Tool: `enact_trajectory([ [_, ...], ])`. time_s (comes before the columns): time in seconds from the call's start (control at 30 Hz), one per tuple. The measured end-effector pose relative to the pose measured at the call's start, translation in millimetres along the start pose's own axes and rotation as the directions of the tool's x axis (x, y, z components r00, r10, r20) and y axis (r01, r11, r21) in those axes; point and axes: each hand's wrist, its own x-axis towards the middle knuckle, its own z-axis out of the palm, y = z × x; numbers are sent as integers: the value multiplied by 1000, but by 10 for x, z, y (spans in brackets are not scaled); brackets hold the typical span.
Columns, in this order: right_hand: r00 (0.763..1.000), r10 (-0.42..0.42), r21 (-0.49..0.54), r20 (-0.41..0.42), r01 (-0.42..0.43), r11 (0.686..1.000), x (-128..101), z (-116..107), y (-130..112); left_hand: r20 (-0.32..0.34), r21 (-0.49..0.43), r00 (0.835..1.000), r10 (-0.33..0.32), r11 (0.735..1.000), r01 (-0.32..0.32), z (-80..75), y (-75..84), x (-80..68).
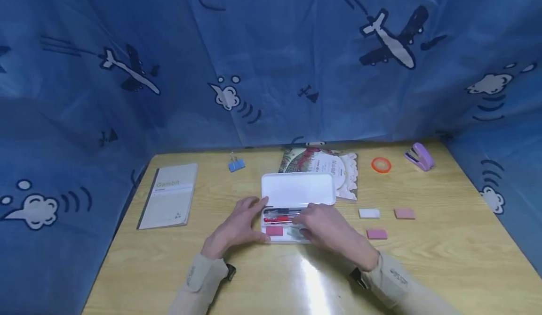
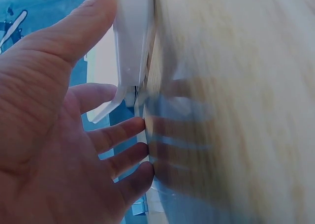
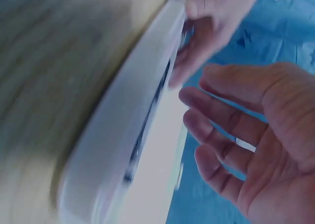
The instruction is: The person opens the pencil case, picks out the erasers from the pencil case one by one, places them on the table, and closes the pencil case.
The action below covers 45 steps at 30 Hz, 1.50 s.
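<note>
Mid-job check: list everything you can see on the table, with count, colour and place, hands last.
table: 1, light wood, against blue cloth walls
pencil case: 1, white, open, centre
pens: several, red and dark, inside the case
eraser in case: 1, pink, front left compartment
loose erasers: 3, two pink and one white, right of the case
notebook: 1, grey, left
binder clip: 1, blue, back
booklet: 1, patterned, behind the case
tape roll: 1, orange, back right
stapler: 1, purple, far right
left hand: touches the case's left end
right hand: over the case's right side
</note>
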Motion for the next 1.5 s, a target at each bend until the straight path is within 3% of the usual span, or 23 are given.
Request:
enact_trajectory([
  [0.23,997,-57,-127,48,63,990,167,285,-290,-3,12,999,40,999,-40,169,-33,-40],
  [0.4,996,-67,-249,61,80,965,100,427,-414,5,3,998,66,998,-66,322,-9,-94],
  [0.67,983,-167,-370,76,183,911,-50,514,-507,38,-9,999,31,999,-31,513,24,-222],
  [0.97,939,-342,-406,18,320,856,112,550,-389,-11,8,998,54,999,-54,363,-27,-224],
  [1.17,931,-361,-325,41,355,877,275,521,-306,-44,35,994,96,995,-94,223,-79,-134],
  [1.5,918,-390,-288,71,394,873,536,424,-184,-73,60,988,133,990,-128,60,-67,4],
])
